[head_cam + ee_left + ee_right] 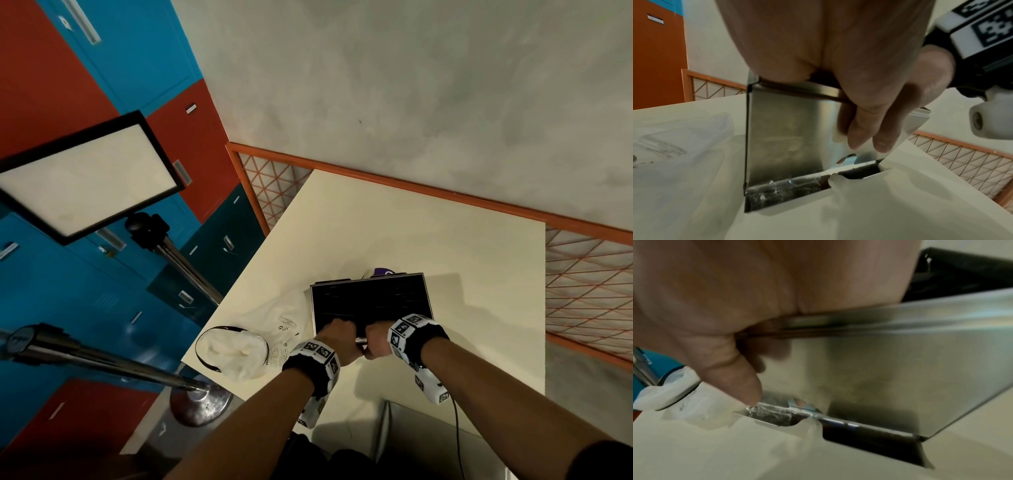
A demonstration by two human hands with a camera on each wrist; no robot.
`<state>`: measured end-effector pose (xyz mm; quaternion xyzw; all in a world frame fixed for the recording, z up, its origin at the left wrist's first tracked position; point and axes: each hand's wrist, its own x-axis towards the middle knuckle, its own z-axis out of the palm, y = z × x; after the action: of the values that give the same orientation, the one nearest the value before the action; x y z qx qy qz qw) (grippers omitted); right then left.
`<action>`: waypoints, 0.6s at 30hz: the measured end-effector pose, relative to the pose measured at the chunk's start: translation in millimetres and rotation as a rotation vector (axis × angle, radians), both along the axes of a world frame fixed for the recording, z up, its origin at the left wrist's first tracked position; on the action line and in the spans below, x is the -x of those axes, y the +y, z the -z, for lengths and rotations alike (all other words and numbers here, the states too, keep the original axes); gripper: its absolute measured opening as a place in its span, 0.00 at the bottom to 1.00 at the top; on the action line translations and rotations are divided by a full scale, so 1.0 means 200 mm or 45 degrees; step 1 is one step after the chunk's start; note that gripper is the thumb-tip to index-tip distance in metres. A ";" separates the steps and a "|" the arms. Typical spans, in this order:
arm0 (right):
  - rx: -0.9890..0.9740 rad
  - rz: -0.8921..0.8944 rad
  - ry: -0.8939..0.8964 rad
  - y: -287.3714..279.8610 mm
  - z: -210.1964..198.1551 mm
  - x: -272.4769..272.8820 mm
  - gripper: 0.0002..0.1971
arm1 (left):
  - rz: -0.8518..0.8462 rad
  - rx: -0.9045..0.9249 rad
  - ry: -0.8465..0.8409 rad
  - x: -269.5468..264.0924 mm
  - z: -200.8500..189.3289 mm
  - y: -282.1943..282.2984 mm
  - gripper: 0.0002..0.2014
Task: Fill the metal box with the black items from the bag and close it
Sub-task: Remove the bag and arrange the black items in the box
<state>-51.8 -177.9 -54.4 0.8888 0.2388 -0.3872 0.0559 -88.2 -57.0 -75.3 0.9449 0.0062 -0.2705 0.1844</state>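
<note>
The metal box [425, 291] stands on the cream table [445, 240], its top showing a black surface [370, 301] inside a shiny rim. Both hands meet at its near edge. My left hand [337, 337] curls over the near rim, palm [797, 40] against the steel front wall [787, 138]. My right hand [376, 342] grips the same rim right beside it, thumb [740, 378] pointing down the wall [890, 369]. The white plastic bag [239, 353] with a black drawstring lies crumpled left of the box. Whether the black surface is a lid or the items, I cannot tell.
A purple object [383, 272] peeks out behind the box. An orange mesh fence [582, 291] borders the table's far and right sides. A light panel [85, 178] on a stand and a metal stand base [202, 401] are left of the table, before coloured lockers.
</note>
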 end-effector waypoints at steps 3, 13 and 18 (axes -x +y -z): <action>-0.070 -0.048 -0.018 -0.02 -0.01 -0.01 0.16 | 0.012 -0.032 0.027 -0.01 0.00 0.00 0.21; -0.274 -0.031 -0.183 -0.10 -0.04 -0.05 0.13 | 0.114 -0.174 0.027 -0.09 -0.03 0.00 0.22; -0.250 -0.019 -0.184 -0.11 -0.08 -0.09 0.14 | 0.140 -0.224 -0.011 -0.14 -0.06 0.00 0.21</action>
<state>-33.6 -200.3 -39.1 0.9137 0.2777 -0.2964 -0.0113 -59.5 -56.7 -63.9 0.9575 -0.0228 -0.2744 0.0855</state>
